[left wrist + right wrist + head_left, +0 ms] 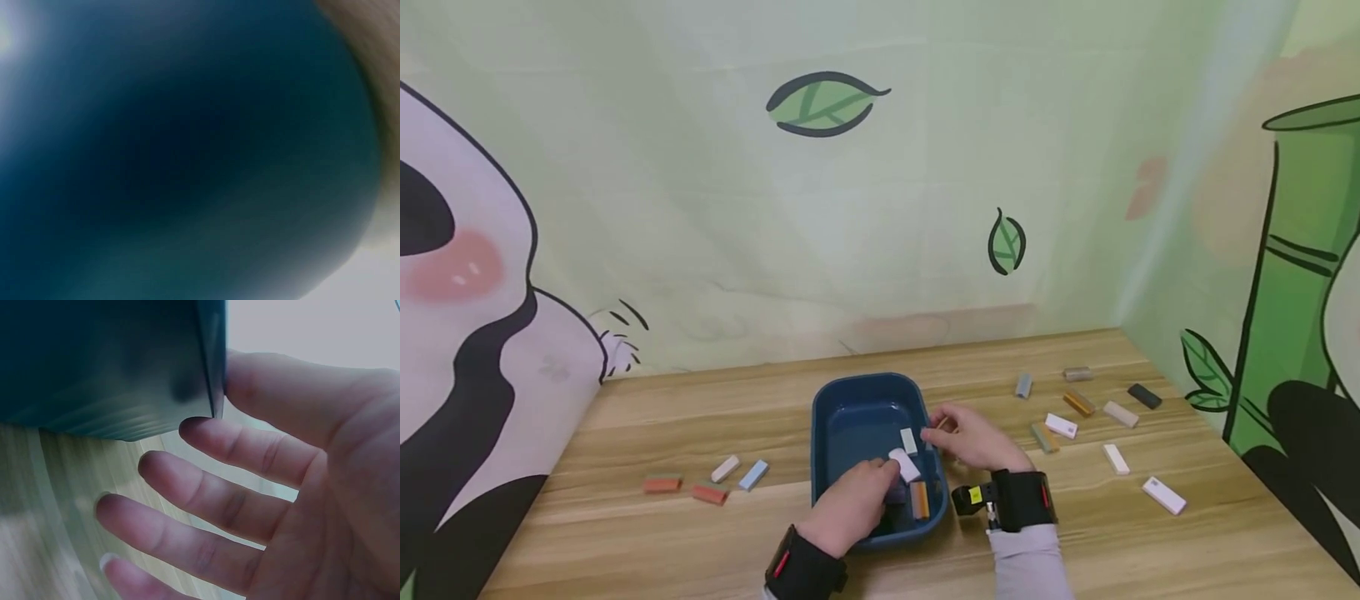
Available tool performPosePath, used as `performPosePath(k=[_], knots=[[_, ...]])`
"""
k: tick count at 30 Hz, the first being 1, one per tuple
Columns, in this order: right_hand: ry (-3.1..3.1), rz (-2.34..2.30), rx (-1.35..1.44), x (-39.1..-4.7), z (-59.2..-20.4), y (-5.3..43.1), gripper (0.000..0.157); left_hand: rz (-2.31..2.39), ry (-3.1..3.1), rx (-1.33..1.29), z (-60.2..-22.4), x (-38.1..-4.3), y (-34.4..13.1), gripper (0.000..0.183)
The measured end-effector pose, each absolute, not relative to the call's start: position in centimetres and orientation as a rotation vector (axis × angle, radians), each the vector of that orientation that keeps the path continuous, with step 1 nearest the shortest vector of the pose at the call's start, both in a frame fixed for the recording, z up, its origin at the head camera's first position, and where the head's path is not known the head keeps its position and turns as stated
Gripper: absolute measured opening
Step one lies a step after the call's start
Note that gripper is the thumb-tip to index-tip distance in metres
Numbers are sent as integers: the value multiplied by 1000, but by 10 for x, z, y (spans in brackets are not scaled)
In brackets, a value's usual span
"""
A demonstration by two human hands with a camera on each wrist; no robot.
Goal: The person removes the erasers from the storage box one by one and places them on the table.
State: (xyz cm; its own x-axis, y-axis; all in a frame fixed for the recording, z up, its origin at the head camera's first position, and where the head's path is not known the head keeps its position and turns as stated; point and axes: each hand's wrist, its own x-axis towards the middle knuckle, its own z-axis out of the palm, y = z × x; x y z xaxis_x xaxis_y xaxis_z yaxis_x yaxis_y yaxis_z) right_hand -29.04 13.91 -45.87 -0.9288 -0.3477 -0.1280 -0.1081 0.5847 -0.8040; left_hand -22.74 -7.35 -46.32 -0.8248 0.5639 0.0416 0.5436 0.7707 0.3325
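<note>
In the head view a dark blue plastic basin [857, 417] stands on the wooden table. My left hand [853, 504] reaches over its near left side, fingers bent down inside, fingertips right at a small white eraser-like block [904, 465]; I cannot tell whether they grip it. Close by in the basin lie a pale block [908, 441] and an orange-and-grey block [920, 501]. At the right rim, my right hand [973, 437] pinches the basin's edge. In the right wrist view its index fingertip [200, 430] is at the outer wall, the other fingers spread below.
Left of the basin lie two red-and-green blocks [709, 493], a white block [725, 468] and a light blue block [753, 475]. Several blocks are scattered at right, including a black block [1145, 396] and a white block [1164, 495]. A printed curtain [925, 208] hangs behind the table.
</note>
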Motion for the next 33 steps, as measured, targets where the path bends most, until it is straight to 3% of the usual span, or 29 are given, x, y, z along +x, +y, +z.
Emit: performPosePath(k=[8, 16, 22, 33], knots=[[2546, -1255, -379, -288, -457, 139, 18, 500, 2965, 970, -460, -229, -82, 31], [2547, -1260, -386, -289, -455, 140, 16, 713, 3062, 969, -433, -230, -112, 33], [2565, -1251, -386, -289, -455, 140, 17, 881, 3014, 703, -415, -229, -147, 26], [2559, -1250, -397, -287, -456, 140, 15, 930, 2724, 175, -426, -226, -212, 22]])
